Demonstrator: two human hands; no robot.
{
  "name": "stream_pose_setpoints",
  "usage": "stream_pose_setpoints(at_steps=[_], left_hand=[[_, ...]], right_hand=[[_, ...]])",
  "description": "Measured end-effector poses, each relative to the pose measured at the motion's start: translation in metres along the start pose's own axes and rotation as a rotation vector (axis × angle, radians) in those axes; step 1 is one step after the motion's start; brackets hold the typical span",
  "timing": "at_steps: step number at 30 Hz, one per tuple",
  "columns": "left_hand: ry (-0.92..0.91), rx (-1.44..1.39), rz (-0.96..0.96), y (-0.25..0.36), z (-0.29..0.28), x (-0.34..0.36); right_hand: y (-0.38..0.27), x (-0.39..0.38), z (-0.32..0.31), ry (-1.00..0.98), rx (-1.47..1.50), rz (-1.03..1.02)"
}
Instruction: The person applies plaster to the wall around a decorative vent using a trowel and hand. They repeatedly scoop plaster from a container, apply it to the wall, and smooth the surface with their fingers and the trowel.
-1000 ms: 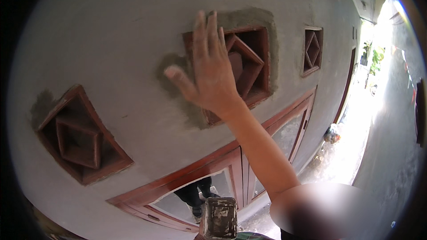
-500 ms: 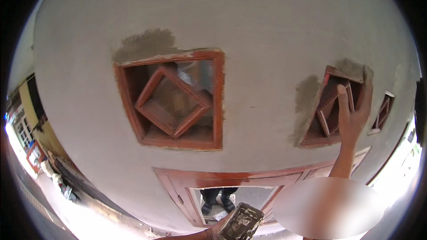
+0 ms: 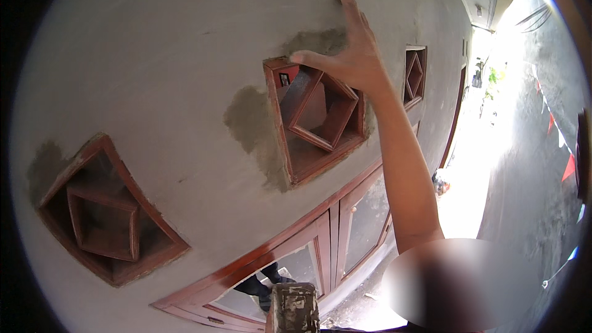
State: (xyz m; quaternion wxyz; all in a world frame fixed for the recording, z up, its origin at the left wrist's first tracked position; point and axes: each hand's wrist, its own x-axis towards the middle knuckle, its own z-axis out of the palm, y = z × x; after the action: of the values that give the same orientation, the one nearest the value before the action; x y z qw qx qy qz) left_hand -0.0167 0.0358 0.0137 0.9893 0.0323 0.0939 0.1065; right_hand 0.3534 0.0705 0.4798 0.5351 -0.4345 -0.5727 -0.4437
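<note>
My right hand (image 3: 356,55) is raised to the grey plastered wall (image 3: 203,43), fingers and thumb spread, with nothing seen in it. It overlaps the upper right of a reddish-brown square window frame (image 3: 282,124) with a tilted wooden square inside. I cannot tell whether the fingertips touch the wall. Dark damp patches of plaster (image 3: 250,120) lie beside and above this frame. At the lower edge, my left hand (image 3: 269,322) shows only a sliver as it grips a rectangular, mortar-smeared thing (image 3: 295,307), whose exact kind is unclear.
Another such frame (image 3: 108,142) is at lower left, a smaller one (image 3: 424,74) farther along. Below runs a reddish-brown door or window frame (image 3: 265,256) with glass reflecting legs. An opposite grey wall (image 3: 524,166) with a string of small flags (image 3: 568,166) bounds the passage at right.
The view has swung right, bringing the passage into sight. My right hand has gone from the frame's right side to its upper edge. My left hand still grips the mortar-smeared thing.
</note>
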Motion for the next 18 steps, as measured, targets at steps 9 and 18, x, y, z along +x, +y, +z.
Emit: stream_pose_setpoints(at_steps=[9,18], left_hand=[[0.017,-0.018,-0.004,-0.002,0.004,0.011],[0.116,0.027,-0.032,-0.011,-0.017,0.005]], right_hand=[[-0.02,0.007,-0.002,-0.066,-0.056,0.056],[0.018,0.025,-0.036,-0.231,-0.096,-0.001]])
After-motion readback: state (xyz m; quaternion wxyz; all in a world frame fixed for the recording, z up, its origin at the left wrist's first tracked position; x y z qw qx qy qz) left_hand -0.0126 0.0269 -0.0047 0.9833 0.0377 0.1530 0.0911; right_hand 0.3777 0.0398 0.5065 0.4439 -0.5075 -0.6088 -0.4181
